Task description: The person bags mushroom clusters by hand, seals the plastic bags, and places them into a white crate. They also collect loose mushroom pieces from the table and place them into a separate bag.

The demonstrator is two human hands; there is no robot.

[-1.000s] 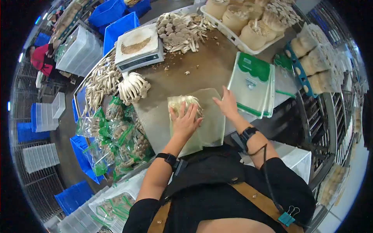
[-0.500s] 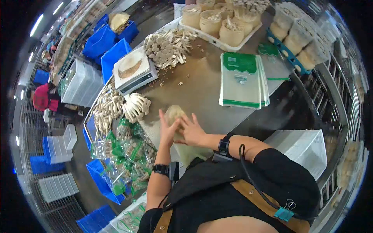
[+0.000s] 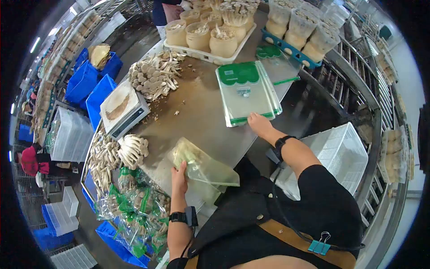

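Observation:
My left hand (image 3: 179,180) is closed on the side of a yellowish, translucent plastic bag (image 3: 208,168) at the near table edge. The bag's far end looks bunched, and its loose end spreads toward my body. Farther right, my right hand (image 3: 260,125) has its fingers together at the near green edge of a stack of clear packaging bags (image 3: 244,101) with green printed tops. My fingertips there are partly hidden, so how many bags they grip cannot be made out.
A weighing scale (image 3: 122,107) stands left of loose mushrooms (image 3: 154,76). Filled mushroom bags (image 3: 139,201) lie nearer on the left. Across the table sits a white tray (image 3: 210,57) of mushroom-growing containers. A white crate (image 3: 333,152) is at my right; a co-worker (image 3: 32,160) is far left.
My right hand has left the yellowish bag and reached right to the packaging stack. My left hand stays at the bag, which now lies more spread out. The view has shifted.

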